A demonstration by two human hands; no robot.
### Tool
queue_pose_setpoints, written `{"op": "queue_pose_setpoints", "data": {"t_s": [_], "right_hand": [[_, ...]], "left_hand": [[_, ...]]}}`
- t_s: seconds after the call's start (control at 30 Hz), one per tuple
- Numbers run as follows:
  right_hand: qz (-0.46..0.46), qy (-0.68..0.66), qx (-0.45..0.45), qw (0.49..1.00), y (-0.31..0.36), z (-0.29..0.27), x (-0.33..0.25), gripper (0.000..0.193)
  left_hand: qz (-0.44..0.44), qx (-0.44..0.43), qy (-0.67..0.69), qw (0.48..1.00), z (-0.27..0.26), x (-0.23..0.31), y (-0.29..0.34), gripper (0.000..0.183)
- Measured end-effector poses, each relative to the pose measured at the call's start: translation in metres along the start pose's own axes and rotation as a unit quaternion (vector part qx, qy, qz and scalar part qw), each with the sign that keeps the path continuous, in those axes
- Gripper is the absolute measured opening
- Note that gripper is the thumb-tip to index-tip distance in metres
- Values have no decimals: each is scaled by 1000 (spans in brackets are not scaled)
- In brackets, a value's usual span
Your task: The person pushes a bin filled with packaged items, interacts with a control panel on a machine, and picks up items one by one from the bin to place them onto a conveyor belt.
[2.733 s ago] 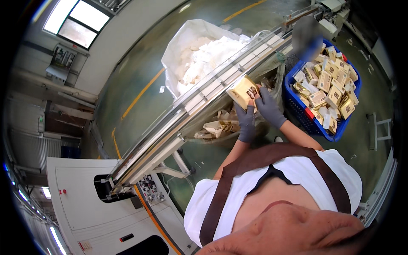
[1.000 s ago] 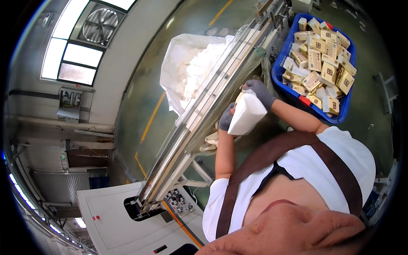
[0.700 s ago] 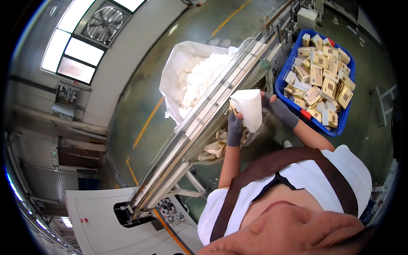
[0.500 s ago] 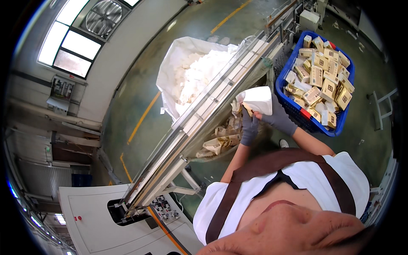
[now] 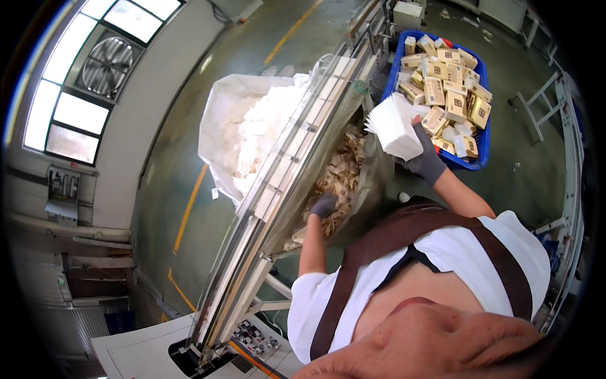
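My right hand [image 5: 428,158], in a grey glove, grips a folded stack of white paper tissues [image 5: 396,128], its leaves fanned out at the far left end. The stack is bare and sits between the blue basket and the conveyor. My left hand [image 5: 324,206], also gloved, reaches down over a large clear plastic bag [image 5: 377,183] full of crumpled beige and brown wrappers [image 5: 341,174]. Its fingers are partly hidden and blurred among the wrappers, so I cannot make out whether they hold one.
A blue basket [image 5: 485,120] at the right is heaped with beige tissue packs [image 5: 456,106]. The long conveyor rail [image 5: 284,161] runs diagonally past my left side. Beyond it stands a white sack [image 5: 211,126] of loose white tissue [image 5: 265,126]. A metal stand [image 5: 536,107] is at the far right.
My hands have parted. The left has gone down and left to the wrappers; the right keeps the tissue stack. The wrapping at the stack's end is gone and its leaves now fan out.
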State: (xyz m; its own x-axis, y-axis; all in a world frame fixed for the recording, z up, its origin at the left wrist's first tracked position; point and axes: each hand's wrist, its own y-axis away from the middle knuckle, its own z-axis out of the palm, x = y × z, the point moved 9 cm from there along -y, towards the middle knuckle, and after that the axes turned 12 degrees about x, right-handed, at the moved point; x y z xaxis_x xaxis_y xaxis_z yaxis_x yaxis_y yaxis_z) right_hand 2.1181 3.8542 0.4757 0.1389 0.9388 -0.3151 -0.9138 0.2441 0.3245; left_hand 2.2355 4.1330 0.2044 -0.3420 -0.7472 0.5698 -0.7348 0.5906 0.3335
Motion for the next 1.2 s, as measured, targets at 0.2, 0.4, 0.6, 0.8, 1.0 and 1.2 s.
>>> {"op": "queue_pose_setpoints", "data": {"t_s": [0.2,0.4,0.6,0.8,1.0,1.2], "right_hand": [[-20,-17,-76,997,-35,1,-24,72],[-16,23,-44,999,-118,0,-31,67],[-321,329,211,863,-205,-32,-150,38],[-339,243,199,887,-288,-51,-297,49],[-480,507,432,571,-280,-201,-488,31],[-415,613,450,499,-301,-289,-621,53]], "left_hand": [[-116,47,172,977,-94,98,9,39],[191,165,713,654,-139,326,-23,94],[150,183,686,688,-126,415,-174,80],[-21,-3,689,724,-144,466,-400,33],[-80,-81,866,487,-161,450,-630,43],[-23,-73,780,621,-118,416,-688,43]]}}
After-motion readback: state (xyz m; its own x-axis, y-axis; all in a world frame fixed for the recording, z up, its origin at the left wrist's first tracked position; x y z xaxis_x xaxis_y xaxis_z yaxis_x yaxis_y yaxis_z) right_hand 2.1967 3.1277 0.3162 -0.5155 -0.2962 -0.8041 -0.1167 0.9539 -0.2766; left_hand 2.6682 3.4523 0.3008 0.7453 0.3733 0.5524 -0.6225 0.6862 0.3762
